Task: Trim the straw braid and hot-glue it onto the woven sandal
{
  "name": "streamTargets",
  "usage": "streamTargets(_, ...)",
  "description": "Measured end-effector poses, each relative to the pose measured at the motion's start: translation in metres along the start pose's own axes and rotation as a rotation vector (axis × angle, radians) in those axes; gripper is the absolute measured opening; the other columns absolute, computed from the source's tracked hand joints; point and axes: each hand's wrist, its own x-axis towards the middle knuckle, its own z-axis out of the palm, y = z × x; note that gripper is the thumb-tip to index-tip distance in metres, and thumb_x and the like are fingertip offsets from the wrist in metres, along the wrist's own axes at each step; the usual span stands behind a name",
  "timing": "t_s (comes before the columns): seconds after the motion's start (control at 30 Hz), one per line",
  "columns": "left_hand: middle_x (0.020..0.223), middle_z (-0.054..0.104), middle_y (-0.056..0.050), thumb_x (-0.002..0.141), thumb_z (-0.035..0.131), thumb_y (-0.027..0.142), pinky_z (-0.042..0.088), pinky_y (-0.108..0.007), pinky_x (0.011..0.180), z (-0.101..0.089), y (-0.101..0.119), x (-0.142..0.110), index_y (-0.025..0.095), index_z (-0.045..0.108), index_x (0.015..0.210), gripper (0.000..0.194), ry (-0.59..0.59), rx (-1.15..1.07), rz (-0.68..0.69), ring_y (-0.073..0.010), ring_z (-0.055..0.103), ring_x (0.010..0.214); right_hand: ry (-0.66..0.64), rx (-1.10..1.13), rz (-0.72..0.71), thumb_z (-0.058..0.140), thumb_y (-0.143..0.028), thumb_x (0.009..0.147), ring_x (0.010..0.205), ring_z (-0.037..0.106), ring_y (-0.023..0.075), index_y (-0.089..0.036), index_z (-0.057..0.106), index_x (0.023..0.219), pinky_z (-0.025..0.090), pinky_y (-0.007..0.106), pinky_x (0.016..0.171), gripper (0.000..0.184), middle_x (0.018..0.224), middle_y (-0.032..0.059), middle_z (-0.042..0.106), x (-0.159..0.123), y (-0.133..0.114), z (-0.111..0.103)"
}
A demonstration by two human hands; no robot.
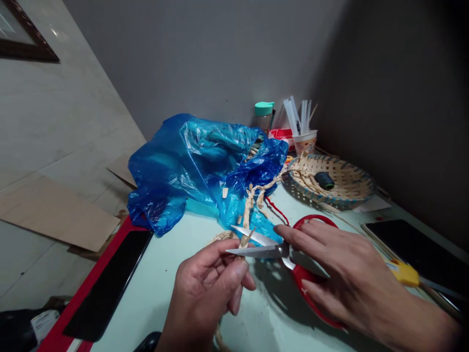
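1. Grey wall [220, 58] is rising behind a pale green tabletop [146, 288] in the head view; a blue bag [168, 156] and woven basket [351, 178] are sitting beyond the hands.
2. The left hand [210, 283] is pinching a pale fibre strand [248, 210] that is passing by the parted scissors [281, 251]; the right hand [351, 269] is grasping their red handles.
3. Left fingertips are resting near the blades, so an abrupt squeeze could nick skin.
4. A loose pinch could let the fibre twist, causing a ragged cut.
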Motion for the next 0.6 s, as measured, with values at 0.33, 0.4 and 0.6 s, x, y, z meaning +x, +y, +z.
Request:
streamTargets(0.33,0.058,0.066,-0.001,0.070,0.079,0.032,0.027,-0.017,0.047,0.0034,-0.0010,0.0041,0.012,0.073,0.066,0.021,0.033,0.061,0.043,-0.0020,0.041,0.044,0.111,-0.232,-0.076,0.042,-0.013,0.102,0.052,0.061,0.0149,-0.017,0.056,0.116,0.039,0.027,0.046,0.021,0.072,0.0013,0.066,0.0040,-0.0040,-0.0044)
streamTargets(0.4,0.058,0.067,-0.001,0.069,0.080,0.031,0.026,-0.017,0.047,0.0030,-0.0031,0.0056,0.012,0.073,0.067,0.021,0.032,0.053,0.042,-0.0018,0.042,0.044,0.123,-0.268,-0.075,0.040,-0.013,0.103,0.052,0.061,0.0148,-0.016,0.055,0.118,0.038,0.027,0.046,0.021,0.072,0.0022,0.068,0.0036,-0.0044,-0.0048)
streamTargets(0.6,0.058,0.069,-0.002,0.069,0.082,0.031,0.026,-0.017,0.047,0.0046,-0.0070,0.0069,0.013,0.077,0.076,0.020,0.047,0.024,0.058,-0.0013,0.042,0.042,0.120,-0.225,-0.091,0.045,-0.009,0.101,0.055,0.066,0.0157,-0.014,0.056,0.119,0.040,0.029,0.047,0.022,0.077,0.0037,0.071,-0.0035,-0.0007,-0.0018)
